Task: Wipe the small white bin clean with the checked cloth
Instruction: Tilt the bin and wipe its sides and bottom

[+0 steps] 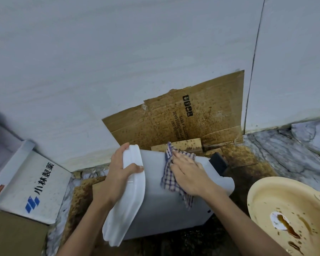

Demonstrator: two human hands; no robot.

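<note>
**Wiping the side of the tipped bin**

The small white bin [166, 204] is lying tipped on its side on the stained floor [248, 163], in front of a spotted sheet of cardboard [174, 119] leaning against the wall. The left hand [120, 170] is gripping the bin's rim, fingers behind it and thumb curled over the front, holding it steady. The right hand [190, 174] is pressing the checked cloth [170, 180] flat against the bin's upward-facing side, fingers nearly straight and spread over the fabric; part of the cloth is hanging loose below the palm.

The wiping step looks to be underway on the outer wall. The next move probably calls for sweeping the cloth along that wall toward the black foot [219, 162] at the base, then turning the bin with the left hand to reach the sides not yet facing up. A grimy cream basin [292, 215] is sitting just to the right.
</note>
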